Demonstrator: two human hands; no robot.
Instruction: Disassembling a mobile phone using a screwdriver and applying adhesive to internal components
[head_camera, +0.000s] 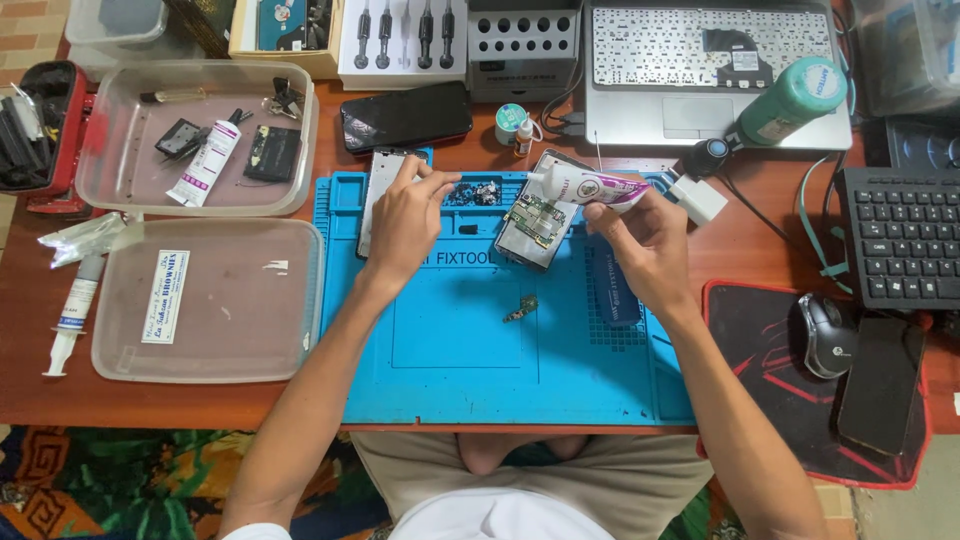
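Cluttered wooden desk (250, 405), blue repair mat (450, 350)

Both forearms were bare to the elbows, w/ no watch, rings or gloves. Left hand (403, 222) and right hand (645, 243) were bare too. A white short sleeve edge showed at the left arm, well below the blue mat (450, 340). White shirt front and khaki shorts sat just below the mat's near edge.
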